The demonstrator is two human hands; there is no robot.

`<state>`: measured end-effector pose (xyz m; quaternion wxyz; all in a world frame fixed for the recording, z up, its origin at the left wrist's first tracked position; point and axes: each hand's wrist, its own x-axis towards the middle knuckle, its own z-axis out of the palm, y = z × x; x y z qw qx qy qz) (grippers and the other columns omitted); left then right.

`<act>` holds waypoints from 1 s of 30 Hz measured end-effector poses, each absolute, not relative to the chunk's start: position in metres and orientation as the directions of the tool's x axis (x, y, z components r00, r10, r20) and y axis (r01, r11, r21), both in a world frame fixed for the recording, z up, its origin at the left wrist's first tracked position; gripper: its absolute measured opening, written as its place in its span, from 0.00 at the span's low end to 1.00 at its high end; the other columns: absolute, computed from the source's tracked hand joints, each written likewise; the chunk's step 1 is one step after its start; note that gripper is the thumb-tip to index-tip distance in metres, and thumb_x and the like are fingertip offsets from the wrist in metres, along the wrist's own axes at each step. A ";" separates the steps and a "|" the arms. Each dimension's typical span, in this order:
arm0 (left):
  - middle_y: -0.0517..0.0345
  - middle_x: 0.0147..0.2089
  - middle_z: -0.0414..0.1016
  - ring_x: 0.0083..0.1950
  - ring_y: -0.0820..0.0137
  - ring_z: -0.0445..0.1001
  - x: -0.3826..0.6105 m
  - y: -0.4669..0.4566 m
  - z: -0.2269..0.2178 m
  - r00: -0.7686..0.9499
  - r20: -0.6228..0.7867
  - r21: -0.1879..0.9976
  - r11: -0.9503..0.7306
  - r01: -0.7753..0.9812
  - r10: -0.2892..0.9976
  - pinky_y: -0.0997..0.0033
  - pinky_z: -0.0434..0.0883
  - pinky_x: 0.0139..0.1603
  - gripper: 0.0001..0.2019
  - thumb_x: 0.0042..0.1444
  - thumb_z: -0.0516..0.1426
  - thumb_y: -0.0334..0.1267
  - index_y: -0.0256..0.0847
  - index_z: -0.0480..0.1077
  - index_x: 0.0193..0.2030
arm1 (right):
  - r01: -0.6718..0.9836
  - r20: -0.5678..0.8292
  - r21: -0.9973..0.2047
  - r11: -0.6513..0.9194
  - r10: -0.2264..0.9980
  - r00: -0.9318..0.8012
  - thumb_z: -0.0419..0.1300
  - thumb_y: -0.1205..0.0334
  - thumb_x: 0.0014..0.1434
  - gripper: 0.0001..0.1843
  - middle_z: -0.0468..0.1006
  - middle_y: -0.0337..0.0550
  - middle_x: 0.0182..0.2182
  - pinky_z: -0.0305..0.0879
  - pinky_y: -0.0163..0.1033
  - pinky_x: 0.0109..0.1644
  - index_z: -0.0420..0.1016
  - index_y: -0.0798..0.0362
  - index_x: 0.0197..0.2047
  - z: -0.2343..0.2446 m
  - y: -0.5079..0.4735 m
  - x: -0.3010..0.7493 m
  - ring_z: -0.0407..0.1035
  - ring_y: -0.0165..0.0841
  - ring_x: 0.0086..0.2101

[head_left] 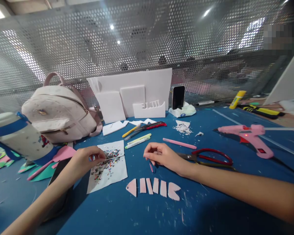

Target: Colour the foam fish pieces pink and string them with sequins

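My left hand (pixel 91 156) is closed in a pinch over a white sheet (pixel 120 171) strewn with small multicoloured beads (pixel 100 169). Whatever lies between its fingertips is too small to make out. To the right of the sheet, my right hand (pixel 160 155) has its fingers curled together just above the table. A small pink-purple loop (pixel 151 167) is right under its fingertips, and I cannot tell whether they hold anything. Nearer me lies a row of pale pink foam pieces (pixel 163 188) in the shape of a fish, its head piece (pixel 132 187) pierced by a small hole.
Red-handled scissors (pixel 214 156) lie behind my right forearm, a pink glue gun (pixel 252 135) beyond. Pens (pixel 138 142) and a cutter knife (pixel 149 127) lie behind the beads. White foam boards (pixel 110 106), a phone (pixel 178 97), a backpack (pixel 58 111) and a tumbler (pixel 22 137) stand farther back.
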<state>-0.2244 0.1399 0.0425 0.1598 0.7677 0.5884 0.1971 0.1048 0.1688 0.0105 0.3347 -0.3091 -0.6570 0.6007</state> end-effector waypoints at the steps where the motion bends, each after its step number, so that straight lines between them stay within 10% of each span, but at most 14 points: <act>1: 0.57 0.34 0.82 0.34 0.65 0.75 -0.223 0.139 0.042 0.231 0.128 0.493 -0.264 0.829 0.964 0.71 0.67 0.35 0.08 0.54 0.60 0.43 0.44 0.79 0.33 | 0.009 0.073 -0.995 0.096 0.806 -0.587 0.66 0.52 0.60 0.14 0.74 0.38 0.30 0.58 0.31 0.28 0.73 0.55 0.36 0.010 0.169 0.105 0.65 0.24 0.25; 17: 0.58 0.29 0.79 0.31 0.70 0.76 -0.118 0.117 0.037 0.192 0.096 0.898 -0.168 0.407 0.977 0.73 0.72 0.34 0.05 0.54 0.63 0.38 0.41 0.76 0.37 | 0.011 0.110 -0.988 0.153 0.756 -0.646 0.59 0.57 0.64 0.10 0.69 0.36 0.28 0.64 0.34 0.32 0.70 0.55 0.35 0.022 0.158 0.108 0.66 0.27 0.26; 30: 0.64 0.31 0.80 0.33 0.74 0.77 -0.113 0.108 0.021 0.134 0.322 0.851 -0.348 0.394 0.937 0.79 0.71 0.36 0.07 0.55 0.62 0.30 0.47 0.78 0.31 | 0.074 0.354 -0.849 0.524 0.665 -0.658 0.56 0.71 0.60 0.05 0.68 0.35 0.29 0.56 0.33 0.31 0.67 0.53 0.33 0.018 0.147 0.113 0.59 0.25 0.28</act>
